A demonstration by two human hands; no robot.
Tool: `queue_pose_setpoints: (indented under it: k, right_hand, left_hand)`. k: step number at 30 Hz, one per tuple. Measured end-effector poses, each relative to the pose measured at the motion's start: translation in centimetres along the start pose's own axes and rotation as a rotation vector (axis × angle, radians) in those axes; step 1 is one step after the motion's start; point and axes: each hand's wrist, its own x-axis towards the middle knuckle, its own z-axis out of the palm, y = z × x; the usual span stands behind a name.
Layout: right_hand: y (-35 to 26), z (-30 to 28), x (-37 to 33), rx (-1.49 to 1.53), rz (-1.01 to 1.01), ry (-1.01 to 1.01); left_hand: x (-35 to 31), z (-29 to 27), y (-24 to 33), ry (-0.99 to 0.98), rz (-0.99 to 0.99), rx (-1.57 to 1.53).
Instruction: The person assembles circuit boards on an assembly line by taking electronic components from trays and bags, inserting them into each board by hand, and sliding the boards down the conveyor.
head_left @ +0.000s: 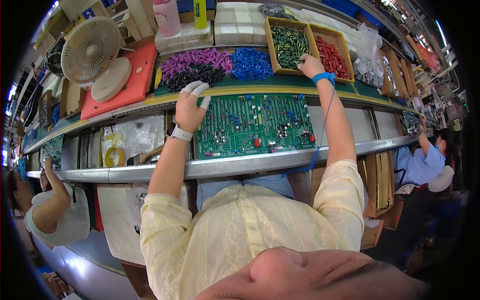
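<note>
A green circuit board (235, 135) full of small components lies in front of me across the metal rails. My left hand (191, 106), white covers on its fingertips, reaches over the board's far left corner to the edge of a pile of black components (192, 76). Its fingers are stretched out, with the thumb apart. At the near right corner of a box section of dark green cylindrical components (289, 45) is my right hand (312, 66), fingers bent together in a pinch. Whatever lies between those fingertips is hidden. A blue band with a coiled cord circles my right wrist.
Purple components (192, 59) and blue components (251, 64) lie in heaps beyond the board. Red components (330, 56) fill the neighbouring box section. A fan (91, 50) stands on a red-orange panel at left. A yellow tape roll (114, 156) lies below it. Other people work at both sides.
</note>
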Motion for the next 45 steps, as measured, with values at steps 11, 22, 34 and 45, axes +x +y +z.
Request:
queue_pose_setpoints:
  k: [11,22,34,45]
  right_hand:
    - [1.3,2.8,2.9,0.168,-0.037,-0.12]
    - [-1.5,-0.3,-1.1,0.618,-0.159,-0.025]
    - [-13.9,-0.6,-15.2,0.791,-0.606,-0.214]
    - [-14.4,0.9,-16.1,0.891,-0.392,-0.589]
  left_hand:
    - [0.0,0.5,-0.2,-0.032,-0.005,0.009]
    - [0.1,0.2,1.3,-0.056,-0.028,-0.027]
    - [-1.0,2.1,6.3,-0.304,-0.297,-0.488]
    - [-3.4,-2.2,4.5,-0.497,-0.141,-0.196]
